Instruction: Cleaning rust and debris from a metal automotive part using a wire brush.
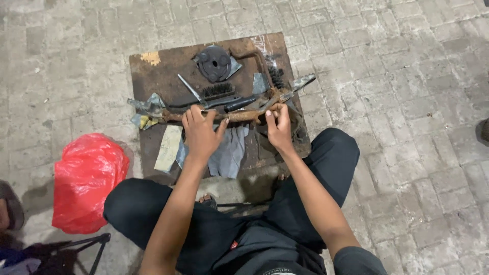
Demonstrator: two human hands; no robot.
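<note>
Left hand (201, 133) and right hand (279, 127) both curled, arms outstretched

One head camera looks steeply down, close over a low wooden board (153, 76) on paving

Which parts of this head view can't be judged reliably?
- Rusty bar: middle hidden under the left hand and right hand.
- Small tools behind the bar: dark, overlapping, kinds unclear.
- Red plastic bag: contents hidden.
- Dark object at the bottom-left edge: cut off.
</note>
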